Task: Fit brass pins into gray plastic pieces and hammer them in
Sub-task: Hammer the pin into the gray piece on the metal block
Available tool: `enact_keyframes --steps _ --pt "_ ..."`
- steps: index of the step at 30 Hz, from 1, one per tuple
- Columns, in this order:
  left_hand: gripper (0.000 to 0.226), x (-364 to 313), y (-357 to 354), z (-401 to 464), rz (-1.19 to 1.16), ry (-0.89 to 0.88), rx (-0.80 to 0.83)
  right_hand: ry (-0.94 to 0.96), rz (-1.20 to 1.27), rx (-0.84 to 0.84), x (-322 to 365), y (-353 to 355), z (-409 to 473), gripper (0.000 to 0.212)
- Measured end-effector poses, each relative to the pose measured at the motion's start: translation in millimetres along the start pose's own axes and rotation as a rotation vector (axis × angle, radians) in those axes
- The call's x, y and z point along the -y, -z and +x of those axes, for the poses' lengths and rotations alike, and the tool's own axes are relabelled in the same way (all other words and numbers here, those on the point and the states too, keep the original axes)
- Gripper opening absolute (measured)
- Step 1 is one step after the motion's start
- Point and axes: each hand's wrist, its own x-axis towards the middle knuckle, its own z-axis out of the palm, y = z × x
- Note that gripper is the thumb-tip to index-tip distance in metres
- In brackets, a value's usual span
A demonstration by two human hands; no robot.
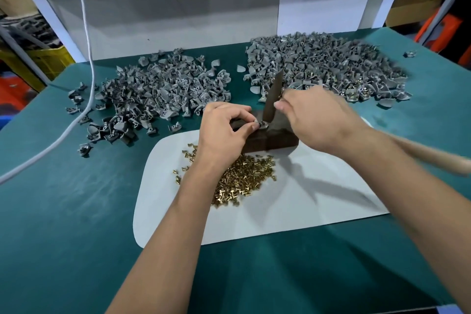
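The left hand [224,130] pinches a gray piece [258,125] on a dark block [270,139], fingers curled around it. Just right of it, the right hand [316,120] grips a hammer [274,95], its head resting on the piece and its wooden handle running back past the wrist. Brass pins [244,178] lie heaped under the left wrist on a white sheet [305,201]. Beyond both hands, two piles of gray pieces [163,92] spread over the green counter [63,211].

no text, label, brand, number or sign can be read on anything in view.
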Motion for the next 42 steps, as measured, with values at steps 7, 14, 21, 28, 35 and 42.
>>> enact_keyframes --steps 7,14,21,28,35,42 --pt "0.010 1 0 1 0.010 -0.004 -0.011 0.012 0.056 -0.184 7 -7 -4 0.028" --pt "0.011 2 -1 1 0.023 -0.011 -0.022 -0.005 0.055 -0.333 2 3 1 0.033" --pt "0.010 -2 1 0 0.046 -0.013 -0.022 -0.046 -0.023 -0.106 0 7 3 0.030" --pt "0.009 -1 1 -2 0.032 -0.005 -0.042 -0.015 0.006 0.020 9 0 0 0.030" --pt "0.014 0 1 -1 0.022 0.015 -0.043 -0.004 0.109 -0.112 13 -7 -4 0.027" --pt "0.006 0 0 1 0.012 0.022 -0.039 -0.035 0.128 -0.235 4 10 4 0.031"
